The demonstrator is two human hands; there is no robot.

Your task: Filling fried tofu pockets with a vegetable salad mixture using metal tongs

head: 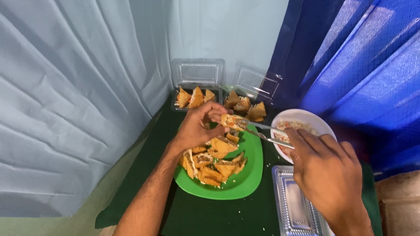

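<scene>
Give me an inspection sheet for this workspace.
Surface: dark green cloth, crumbs scattered.
Job's things: fried pastry in left hand; metal utensils in right hand; green plate of pastries; white bowl of filling.
Clutter: two open clear containers holding pastries; another clear container near right hand.
Hands: both gripping.
Cables: nothing seen.
Surroundings: pale curtain, blue curtain.

Plate [245, 183] left of bowl [306, 117], two open containers [197, 74] behind
</scene>
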